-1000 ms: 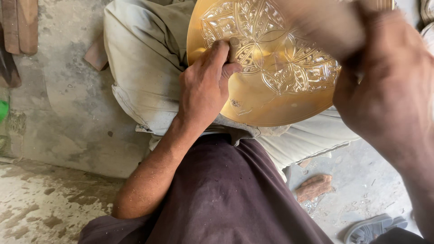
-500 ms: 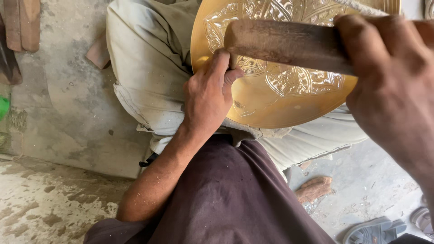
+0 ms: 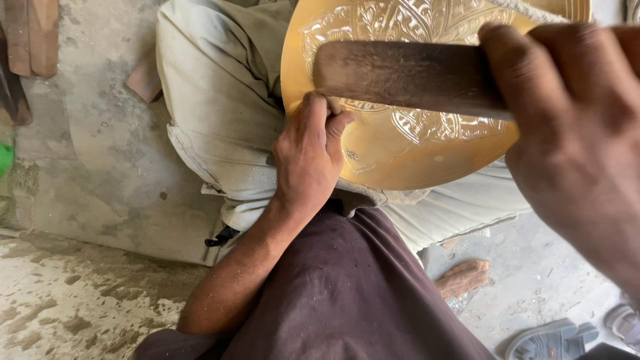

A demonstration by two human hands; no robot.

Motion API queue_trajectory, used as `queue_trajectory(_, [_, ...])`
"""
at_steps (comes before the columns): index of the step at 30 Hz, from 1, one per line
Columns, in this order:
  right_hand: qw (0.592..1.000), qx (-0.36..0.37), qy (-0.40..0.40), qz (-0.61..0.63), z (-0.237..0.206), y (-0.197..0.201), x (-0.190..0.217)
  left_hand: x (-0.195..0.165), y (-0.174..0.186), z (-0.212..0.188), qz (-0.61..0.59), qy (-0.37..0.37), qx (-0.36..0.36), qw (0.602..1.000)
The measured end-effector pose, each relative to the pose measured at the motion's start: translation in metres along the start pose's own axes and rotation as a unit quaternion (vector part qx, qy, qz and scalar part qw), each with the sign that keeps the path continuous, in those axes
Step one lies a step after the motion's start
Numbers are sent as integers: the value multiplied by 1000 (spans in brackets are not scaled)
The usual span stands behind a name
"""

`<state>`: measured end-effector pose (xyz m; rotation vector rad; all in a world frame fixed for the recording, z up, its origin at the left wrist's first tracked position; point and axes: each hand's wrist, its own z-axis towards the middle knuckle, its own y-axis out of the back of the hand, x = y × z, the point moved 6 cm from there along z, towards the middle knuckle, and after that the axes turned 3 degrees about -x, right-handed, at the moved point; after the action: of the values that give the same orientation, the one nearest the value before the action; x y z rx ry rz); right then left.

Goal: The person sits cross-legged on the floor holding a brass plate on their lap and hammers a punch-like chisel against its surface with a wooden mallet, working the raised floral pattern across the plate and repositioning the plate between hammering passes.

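Brass-gold round plate (image 3: pixel 427 157), embossed floral pattern, rests on lap over pale grey cloth (image 3: pixel 220 107); left hand (image 3: pixel 308 153) fingers pinched together on small tool at plate's lower-left face; right hand (image 3: pixel 573 127) clamped round dark worn wooden mallet (image 3: pixel 407 73) held across plate; rough concrete floor (image 3: pixel 87 173); grey sandal (image 3: pixel 550 340) lower right.

We see the plate (image 3: pixel 427 153) resting on the cloth-covered lap (image 3: pixel 220 120), left hand (image 3: pixel 308 157) at its left edge, right hand (image 3: pixel 573 127) with the wooden mallet (image 3: pixel 407 75) above it.
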<state>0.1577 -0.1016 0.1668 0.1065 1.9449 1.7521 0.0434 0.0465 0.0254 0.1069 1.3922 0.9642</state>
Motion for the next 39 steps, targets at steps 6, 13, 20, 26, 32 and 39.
queue_trajectory(6, [998,3,-23,54,4,4,0,5,-4,-7,3,21,-2,1000])
queue_trajectory(13, [997,12,-39,67,3,11,5,7,-3,-9,22,19,-9,1000])
queue_trajectory(20, [998,4,-20,61,-5,-1,2,3,-1,-8,3,32,6,999])
queue_trajectory(26, [975,-20,-130,178,-27,-14,-13,4,-6,4,-1,-9,87,996])
queue_trajectory(32, [952,16,-212,222,-46,-29,-16,0,-12,16,-15,-43,158,986])
queue_trajectory(39, [958,22,-191,215,-40,-29,-14,-1,-13,16,-22,-20,170,985])
